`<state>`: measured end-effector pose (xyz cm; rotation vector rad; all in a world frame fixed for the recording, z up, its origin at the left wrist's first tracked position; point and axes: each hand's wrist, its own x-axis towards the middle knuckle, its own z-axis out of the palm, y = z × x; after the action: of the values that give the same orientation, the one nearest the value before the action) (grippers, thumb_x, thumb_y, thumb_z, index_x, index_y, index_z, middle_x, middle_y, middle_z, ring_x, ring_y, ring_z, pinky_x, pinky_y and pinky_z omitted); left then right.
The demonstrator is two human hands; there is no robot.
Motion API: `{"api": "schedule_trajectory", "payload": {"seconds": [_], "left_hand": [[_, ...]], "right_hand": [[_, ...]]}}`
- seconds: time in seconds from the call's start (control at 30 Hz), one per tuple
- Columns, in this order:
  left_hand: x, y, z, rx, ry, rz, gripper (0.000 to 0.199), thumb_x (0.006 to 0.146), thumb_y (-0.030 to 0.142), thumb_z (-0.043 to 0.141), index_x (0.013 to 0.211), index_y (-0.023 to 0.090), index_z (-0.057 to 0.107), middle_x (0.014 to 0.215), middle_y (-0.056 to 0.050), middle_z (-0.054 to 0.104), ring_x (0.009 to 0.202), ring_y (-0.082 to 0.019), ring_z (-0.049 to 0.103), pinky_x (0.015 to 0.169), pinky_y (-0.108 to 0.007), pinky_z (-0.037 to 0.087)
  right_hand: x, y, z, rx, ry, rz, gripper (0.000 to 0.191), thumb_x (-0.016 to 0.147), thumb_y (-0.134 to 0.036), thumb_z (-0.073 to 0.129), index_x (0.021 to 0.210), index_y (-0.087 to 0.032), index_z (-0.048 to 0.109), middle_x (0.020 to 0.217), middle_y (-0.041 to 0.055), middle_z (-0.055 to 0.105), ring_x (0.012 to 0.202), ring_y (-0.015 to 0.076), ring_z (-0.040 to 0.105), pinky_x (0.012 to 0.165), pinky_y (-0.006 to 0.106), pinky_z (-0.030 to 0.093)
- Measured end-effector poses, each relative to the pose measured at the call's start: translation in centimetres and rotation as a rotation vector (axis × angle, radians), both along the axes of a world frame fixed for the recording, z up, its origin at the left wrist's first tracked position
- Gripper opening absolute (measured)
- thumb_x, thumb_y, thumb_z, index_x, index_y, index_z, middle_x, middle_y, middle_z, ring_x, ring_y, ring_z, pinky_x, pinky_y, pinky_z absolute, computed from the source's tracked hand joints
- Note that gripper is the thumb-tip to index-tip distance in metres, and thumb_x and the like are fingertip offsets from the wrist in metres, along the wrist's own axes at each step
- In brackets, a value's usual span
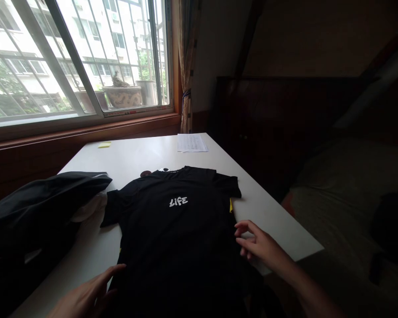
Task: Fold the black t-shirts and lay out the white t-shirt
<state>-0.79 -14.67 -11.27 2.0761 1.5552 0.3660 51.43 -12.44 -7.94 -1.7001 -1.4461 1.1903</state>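
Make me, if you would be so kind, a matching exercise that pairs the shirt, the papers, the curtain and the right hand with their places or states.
1. Shirt
2. Papers
3. Curtain
4. Right hand

A. Gathered by a tie, beside the window
B. At the shirt's right side, fingers curled
C. Black, spread out with short sleeves to the sides
D. White, at the far end of the table

Pairs: 1-C, 2-D, 3-A, 4-B

Slim fingers [247, 224] are being observed on the bare right hand [258, 243], with a slender bare forearm [307, 285]; the left hand [81, 292], likewise bare, is being partly cropped.
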Motion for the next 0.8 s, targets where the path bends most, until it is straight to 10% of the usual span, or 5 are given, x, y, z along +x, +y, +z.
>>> {"api": "schedule_trajectory", "payload": {"seconds": [0.33,0.8], "left_hand": [[5.0,2.5,3.7,0.388,0.171,-0.096,0.038,0.094,0.043,0.057,0.131,0.041,0.064,0.112,-0.002,0.071,0.096,-0.022,0.073,0.077,-0.026,0.061],[5.6,3.7,1.5,0.256,0.115,-0.056,0.016,0.098,0.035,0.050,0.100,0.027,0.065,0.095,-0.002,0.064,0.076,-0.018,0.066,0.067,-0.027,0.051]], "right_hand": [[-4.0,0.3,0.1,0.297,-0.531,0.162,0.021,0.088,-0.030,0.069,0.108,-0.028,0.068,0.106,0.0028,0.062,0.090,0.0197,0.065,0.077,0.030,0.052],[-2.5,0.7,-0.1,0.259,-0.459,0.058,0.018,0.096,-0.031,0.050,0.093,-0.023,0.065,0.092,0.0041,0.070,0.087,0.0202,0.066,0.081,0.031,0.050]]}}
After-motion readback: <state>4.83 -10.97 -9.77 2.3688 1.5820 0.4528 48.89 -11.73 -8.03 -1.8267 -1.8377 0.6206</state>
